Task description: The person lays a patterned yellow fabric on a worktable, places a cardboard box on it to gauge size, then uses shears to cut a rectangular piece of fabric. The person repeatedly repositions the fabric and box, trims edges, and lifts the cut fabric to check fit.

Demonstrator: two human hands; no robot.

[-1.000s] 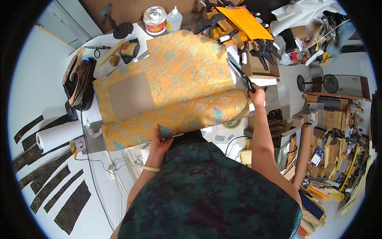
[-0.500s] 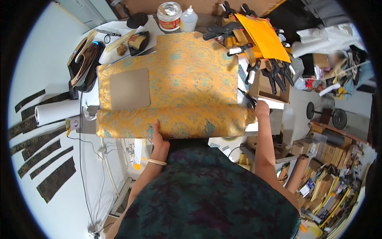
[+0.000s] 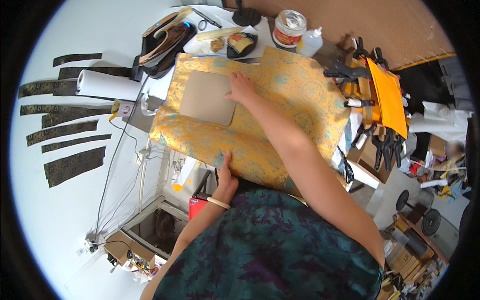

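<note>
A yellow-gold brocade fabric (image 3: pixel 300 87) with teal and purple motifs spreads over the table, its near edge folded or hanging over the front. On its left part lies a flat grey-brown board (image 3: pixel 206 100) with rounded corners. My left hand (image 3: pixel 228 177) pinches the fabric's near edge, thumb on top and fingers hidden underneath. Reaching across, my right hand (image 3: pixel 242 88) rests at the board's right edge, thumb and fingers apart. Black-handled scissors (image 3: pixel 346 166) lie by the fabric's right edge, away from both hands.
A clothes iron (image 3: pixel 167 42) stands at the back left. Behind the fabric are an open tub (image 3: pixel 289 31) and a squeeze bottle (image 3: pixel 310 42). Black clamps (image 3: pixel 385 150) and an orange sheet (image 3: pixel 387 97) crowd the right. Dark patterned strips (image 3: pixel 75 165) hang on the left wall.
My right hand has left the scissors at the right and crossed to the board. My left hand stays on the fabric's near edge. The view has turned, shifting the table rightward and tilting it.
</note>
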